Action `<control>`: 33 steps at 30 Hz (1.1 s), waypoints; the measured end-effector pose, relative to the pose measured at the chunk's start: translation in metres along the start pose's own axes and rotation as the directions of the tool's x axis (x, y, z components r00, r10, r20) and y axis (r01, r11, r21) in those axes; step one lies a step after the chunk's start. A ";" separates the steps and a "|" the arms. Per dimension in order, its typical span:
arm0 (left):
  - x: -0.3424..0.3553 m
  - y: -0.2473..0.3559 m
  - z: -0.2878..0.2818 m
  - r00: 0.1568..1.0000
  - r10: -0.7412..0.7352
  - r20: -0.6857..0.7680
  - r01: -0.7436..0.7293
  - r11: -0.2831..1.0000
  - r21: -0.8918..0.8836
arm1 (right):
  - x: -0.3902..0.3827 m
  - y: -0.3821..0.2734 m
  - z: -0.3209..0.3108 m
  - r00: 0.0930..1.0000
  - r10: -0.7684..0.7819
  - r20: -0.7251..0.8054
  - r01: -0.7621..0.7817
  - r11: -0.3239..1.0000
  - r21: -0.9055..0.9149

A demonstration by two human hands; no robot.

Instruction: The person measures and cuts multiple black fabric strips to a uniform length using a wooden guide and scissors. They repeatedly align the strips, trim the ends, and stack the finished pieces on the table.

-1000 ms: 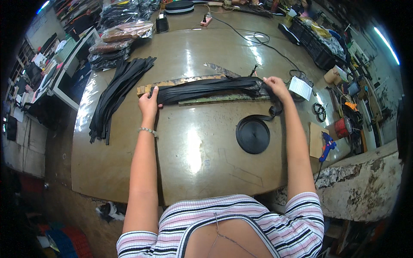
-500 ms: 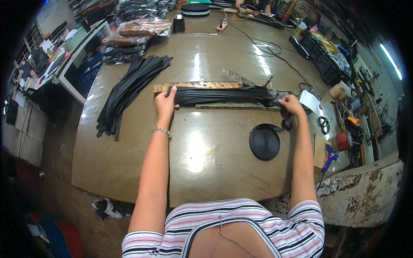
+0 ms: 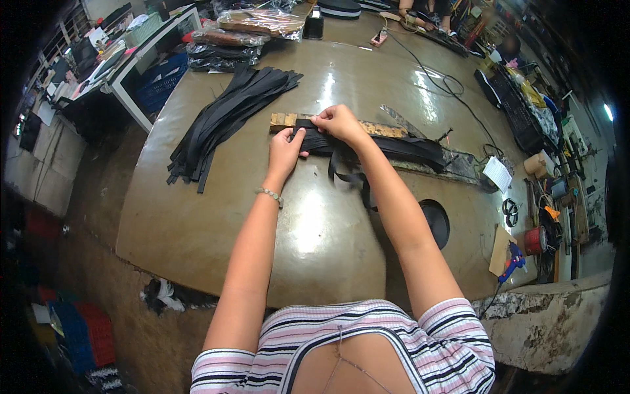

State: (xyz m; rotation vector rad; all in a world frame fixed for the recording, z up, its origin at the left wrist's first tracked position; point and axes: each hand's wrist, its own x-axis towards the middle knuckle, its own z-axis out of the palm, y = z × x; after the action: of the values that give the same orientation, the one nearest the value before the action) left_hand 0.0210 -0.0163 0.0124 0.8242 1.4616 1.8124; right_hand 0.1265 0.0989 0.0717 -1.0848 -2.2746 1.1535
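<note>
Black flat straps (image 3: 417, 152) lie in a bunch along a worn wooden bar (image 3: 382, 129) on the table. My left hand (image 3: 286, 152) is closed on the straps near the bar's left end, thumb on top. Beside it, my right hand (image 3: 338, 123) pinches a black strap over that same end of the bar. From under my right hand a loop of strap (image 3: 348, 176) hangs toward a black coil of strapping (image 3: 436, 224), which my right forearm partly hides. A loose bundle of cut black straps (image 3: 223, 128) lies to the left.
Plastic-wrapped packs (image 3: 226, 49) are stacked at the back left. A cable (image 3: 426, 69) crosses the far right of the table. At the right edge are a blue glue gun (image 3: 514, 262), a white paper pad (image 3: 497, 175) and a black crate (image 3: 508, 108). Another person's hands (image 3: 420, 23) show at the far side.
My right hand has moved left from the bar's right end to its left end, bringing strap with it. My left hand stays at the left end. The whole view has shifted somewhat.
</note>
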 end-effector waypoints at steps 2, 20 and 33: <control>0.004 0.001 0.002 0.999 -0.010 -0.033 0.011 1.000 0.029 | 0.009 0.010 0.005 0.992 -0.127 0.013 0.127 0.992 -0.020; 0.008 -0.003 0.011 0.983 0.095 -0.156 -0.048 0.959 0.281 | -0.274 -0.017 -0.162 1.000 -0.006 0.031 0.000 0.983 0.182; 0.014 -0.010 0.008 0.982 0.101 -0.162 -0.051 0.956 0.290 | -0.146 0.186 -0.251 0.894 0.341 -0.292 -0.300 0.937 0.176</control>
State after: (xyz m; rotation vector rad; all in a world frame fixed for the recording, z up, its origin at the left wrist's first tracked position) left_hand 0.0199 0.0014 0.0048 0.8887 1.8594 1.7928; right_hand 0.4603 0.1852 0.0748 -1.5153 -1.7945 1.1259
